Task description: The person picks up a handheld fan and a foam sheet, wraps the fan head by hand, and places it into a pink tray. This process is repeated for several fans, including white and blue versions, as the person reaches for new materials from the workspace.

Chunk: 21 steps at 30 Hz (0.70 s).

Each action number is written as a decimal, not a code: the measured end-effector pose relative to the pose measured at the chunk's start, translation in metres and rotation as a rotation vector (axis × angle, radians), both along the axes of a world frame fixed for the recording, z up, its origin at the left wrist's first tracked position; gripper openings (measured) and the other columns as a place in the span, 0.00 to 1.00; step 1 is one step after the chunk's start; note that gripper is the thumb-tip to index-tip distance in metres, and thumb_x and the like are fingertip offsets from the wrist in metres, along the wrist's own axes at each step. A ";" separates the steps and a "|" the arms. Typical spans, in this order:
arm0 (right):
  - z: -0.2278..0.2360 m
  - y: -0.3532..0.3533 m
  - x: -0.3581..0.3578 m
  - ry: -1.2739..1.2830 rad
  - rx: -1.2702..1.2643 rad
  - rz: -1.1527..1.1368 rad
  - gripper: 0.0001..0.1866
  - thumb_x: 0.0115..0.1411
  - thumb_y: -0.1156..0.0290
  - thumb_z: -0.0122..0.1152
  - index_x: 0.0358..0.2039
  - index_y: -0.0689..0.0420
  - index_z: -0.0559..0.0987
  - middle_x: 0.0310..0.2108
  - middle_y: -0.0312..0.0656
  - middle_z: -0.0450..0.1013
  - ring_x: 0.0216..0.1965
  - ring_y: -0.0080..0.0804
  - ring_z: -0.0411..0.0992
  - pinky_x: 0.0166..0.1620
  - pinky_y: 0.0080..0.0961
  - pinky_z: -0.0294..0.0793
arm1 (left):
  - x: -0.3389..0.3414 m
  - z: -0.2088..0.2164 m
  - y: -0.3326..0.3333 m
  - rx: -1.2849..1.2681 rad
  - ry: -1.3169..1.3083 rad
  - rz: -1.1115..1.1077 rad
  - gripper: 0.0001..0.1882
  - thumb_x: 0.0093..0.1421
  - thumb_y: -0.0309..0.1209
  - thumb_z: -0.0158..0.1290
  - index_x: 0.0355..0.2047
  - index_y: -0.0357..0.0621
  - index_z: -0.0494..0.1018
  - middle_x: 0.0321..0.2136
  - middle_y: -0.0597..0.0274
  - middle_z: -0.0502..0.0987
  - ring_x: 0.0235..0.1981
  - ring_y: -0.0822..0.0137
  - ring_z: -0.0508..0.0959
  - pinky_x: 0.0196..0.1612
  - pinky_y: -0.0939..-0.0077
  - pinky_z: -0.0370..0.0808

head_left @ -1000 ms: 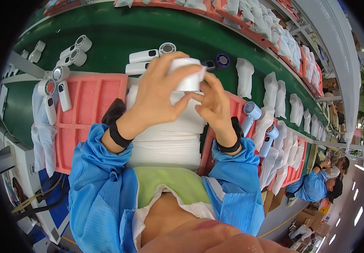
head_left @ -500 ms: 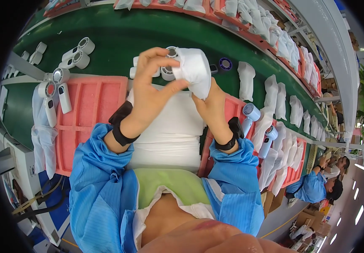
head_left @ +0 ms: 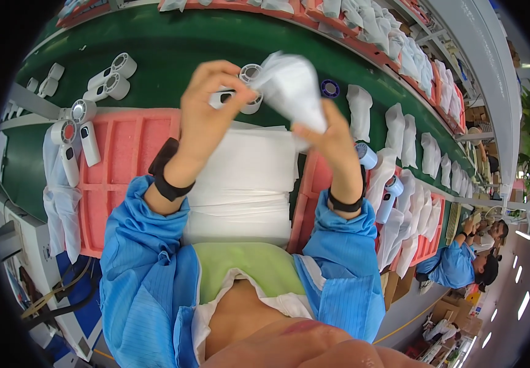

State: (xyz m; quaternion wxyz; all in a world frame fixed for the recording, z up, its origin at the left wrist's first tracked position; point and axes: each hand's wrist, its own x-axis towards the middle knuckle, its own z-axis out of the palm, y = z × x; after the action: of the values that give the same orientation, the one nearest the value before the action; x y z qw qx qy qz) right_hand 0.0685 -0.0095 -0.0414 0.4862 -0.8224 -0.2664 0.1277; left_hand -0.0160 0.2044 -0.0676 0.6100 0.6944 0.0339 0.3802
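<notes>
"Two bare hands are raised over the workbench. What do we find in them?"

"Our right hand (head_left: 337, 136) holds a white wrapped bundle (head_left: 299, 89) by its lower end, thumb and fingers closed around it. Our left hand (head_left: 208, 116) has its fingers bent and drawn narrow, tips at the bundle's loose left end. Blur hides whether they pinch it; we cannot tell."

"Where is the bundle, and what has changed from half a second ago?"

"It is in the air, beyond the stack of flat white sleeves (head_left: 240, 161). Then, it showed us a broad round top, with our left fingers and thumb spread against its side. Now it slants, its loose end toward the upper left, smeared by motion. Our right hand has shifted rightward with it, and our left fingers have closed up."

"And around us?"

"Beyond our left fingertips, white handheld fans (head_left: 251, 73) lie on the green bench top (head_left: 173, 55). A divided pink tray (head_left: 110, 182) is left of the stack. Past our right hand are a dark fan with a purple ring (head_left: 330, 89), light-blue handheld fans (head_left: 368, 157) and a row of white-wrapped pieces (head_left: 359, 113). Those surroundings look much the same as before."
</notes>
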 end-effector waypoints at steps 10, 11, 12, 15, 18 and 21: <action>-0.099 -0.058 0.103 -0.691 -0.787 -0.568 0.31 0.52 0.77 0.56 0.58 0.63 0.65 0.53 0.59 0.67 0.52 0.55 0.68 0.53 0.40 0.70 | -0.012 -0.066 -0.083 0.554 0.527 -0.427 0.12 0.50 0.33 0.64 0.29 0.45 0.73 0.32 0.59 0.72 0.32 0.59 0.75 0.34 0.68 0.72; -0.102 -0.056 0.102 -0.848 -0.713 -0.547 0.31 0.50 0.79 0.55 0.58 0.63 0.65 0.54 0.58 0.66 0.53 0.55 0.67 0.54 0.40 0.69 | -0.012 -0.070 -0.086 0.635 0.470 -0.390 0.12 0.49 0.34 0.64 0.29 0.46 0.73 0.31 0.59 0.72 0.32 0.59 0.75 0.34 0.67 0.72; -0.103 -0.052 0.105 -0.846 -0.715 -0.545 0.31 0.50 0.79 0.55 0.58 0.63 0.65 0.54 0.58 0.66 0.53 0.55 0.67 0.54 0.40 0.69 | -0.012 -0.073 -0.089 0.716 0.413 -0.352 0.13 0.48 0.36 0.64 0.29 0.46 0.72 0.30 0.59 0.71 0.32 0.58 0.75 0.33 0.67 0.72; -0.105 -0.033 0.122 -0.819 -0.309 -0.249 0.33 0.46 0.83 0.54 0.58 0.63 0.67 0.55 0.55 0.66 0.54 0.55 0.66 0.56 0.39 0.67 | -0.008 -0.083 -0.093 0.805 0.333 -0.292 0.14 0.47 0.37 0.64 0.29 0.47 0.73 0.29 0.59 0.71 0.32 0.58 0.75 0.32 0.66 0.72; -0.102 -0.041 0.121 -0.816 -0.501 -0.281 0.34 0.45 0.84 0.53 0.57 0.60 0.68 0.56 0.53 0.66 0.55 0.53 0.66 0.56 0.39 0.68 | -0.006 -0.092 -0.095 0.824 0.277 -0.256 0.14 0.46 0.37 0.65 0.28 0.46 0.73 0.28 0.60 0.71 0.31 0.59 0.75 0.31 0.66 0.71; -0.088 -0.040 0.111 -0.720 -0.691 -0.324 0.34 0.44 0.83 0.55 0.57 0.57 0.70 0.56 0.52 0.67 0.55 0.52 0.67 0.55 0.38 0.69 | -0.007 -0.090 -0.090 0.674 0.321 -0.327 0.09 0.48 0.32 0.63 0.26 0.46 0.74 0.27 0.60 0.72 0.29 0.59 0.75 0.31 0.67 0.72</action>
State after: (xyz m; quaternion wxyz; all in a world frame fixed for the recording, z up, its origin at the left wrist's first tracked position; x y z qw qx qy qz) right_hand 0.1798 -0.0493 -0.1294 0.0775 -0.9573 -0.2284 -0.1596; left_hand -0.0225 0.1145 -0.1572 0.3876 0.9022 -0.1089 0.1548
